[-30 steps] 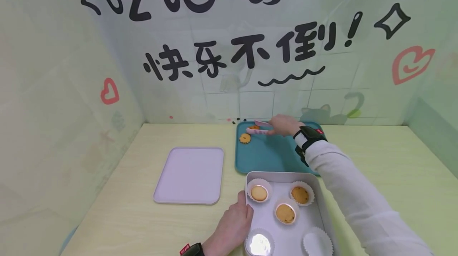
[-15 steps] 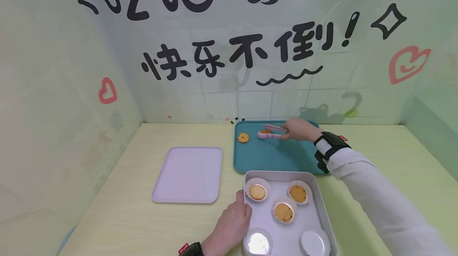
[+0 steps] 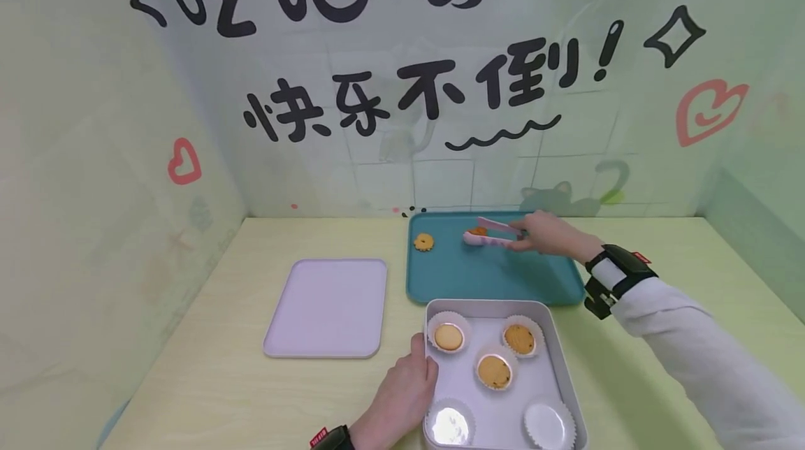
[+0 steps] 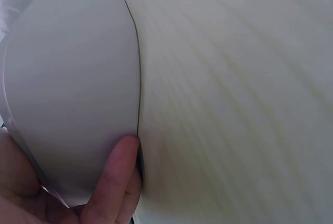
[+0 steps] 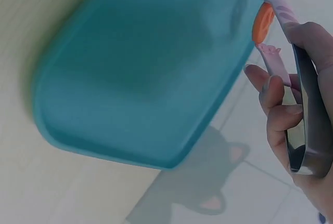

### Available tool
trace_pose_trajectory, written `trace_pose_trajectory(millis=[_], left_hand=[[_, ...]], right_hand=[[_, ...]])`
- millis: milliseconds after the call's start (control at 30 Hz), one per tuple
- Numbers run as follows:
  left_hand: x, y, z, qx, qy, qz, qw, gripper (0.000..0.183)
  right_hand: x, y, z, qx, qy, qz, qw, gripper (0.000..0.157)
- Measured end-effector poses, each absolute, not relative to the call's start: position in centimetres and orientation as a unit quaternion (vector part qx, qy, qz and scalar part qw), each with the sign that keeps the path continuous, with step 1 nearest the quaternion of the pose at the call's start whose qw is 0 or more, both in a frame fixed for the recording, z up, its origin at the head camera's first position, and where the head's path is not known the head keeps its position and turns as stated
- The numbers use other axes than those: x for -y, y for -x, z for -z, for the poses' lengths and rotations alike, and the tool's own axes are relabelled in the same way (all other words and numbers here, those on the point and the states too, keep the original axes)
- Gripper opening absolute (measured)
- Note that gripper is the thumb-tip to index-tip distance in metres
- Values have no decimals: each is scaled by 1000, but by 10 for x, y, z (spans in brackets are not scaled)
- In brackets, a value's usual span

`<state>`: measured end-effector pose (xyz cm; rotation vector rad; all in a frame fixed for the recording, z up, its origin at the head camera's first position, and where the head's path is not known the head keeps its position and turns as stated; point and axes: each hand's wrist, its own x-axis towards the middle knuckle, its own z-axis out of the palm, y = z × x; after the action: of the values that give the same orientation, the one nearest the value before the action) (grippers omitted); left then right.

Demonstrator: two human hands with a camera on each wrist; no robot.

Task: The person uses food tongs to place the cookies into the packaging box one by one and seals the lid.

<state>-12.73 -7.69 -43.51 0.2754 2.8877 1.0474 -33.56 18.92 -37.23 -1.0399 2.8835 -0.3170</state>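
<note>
**R hand (image 3: 546, 233) clamped on tongs (image 3: 487, 240), orange-brown cookie (image 5: 263, 23) in the tips!**

Thumb and fingers wrapped round the metal handle, pink tips w/ the cookie pinched b/w them, over the back part of the teal tray (image 3: 465, 275); exact ht, can't tell from here. Nr that tray's far L corner lies a scalloped cookie (image 3: 424, 242), apart from the tips.

Over to the L hand (image 3: 405, 383): it's got the deep tray (image 3: 497, 422) gripped by its L wall, thumb at the rim, fingertips on the outside, low down nr the tabletop (image 3: 207, 366). Inside, 5 paper cups (image 3: 550, 422): plain cookie (image 3: 448, 337) in the back L one, speckled cookies (image 3: 494, 372) in the back R and middle ones; the other two sit twd the front.

Flat lilac tray (image 3: 327, 307) off to the L, just beside the teal one. Big blk lettering (image 3: 432, 104) on the wall (image 3: 327, 184) behind!
</note>
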Motion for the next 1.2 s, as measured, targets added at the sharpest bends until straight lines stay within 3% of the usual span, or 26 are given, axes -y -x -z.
trace_pose_trajectory(millis=[200,400,667,1200], left_hand=[[77,128,435,-936,-85,-340,32,34],[77,127,436,-937,-95,-335,16,33],[78,127,434,-935,-100,-340,15,32],[79,128,434,-930,-106,-350,22,29]], right_hand=[[-188,306,356,-920,383,84,-6,22],[-185,258,344,-888,450,91,-33,36],[-185,205,342,-845,522,114,-39,42],[-167,165,369,-778,622,86,-26,44]])
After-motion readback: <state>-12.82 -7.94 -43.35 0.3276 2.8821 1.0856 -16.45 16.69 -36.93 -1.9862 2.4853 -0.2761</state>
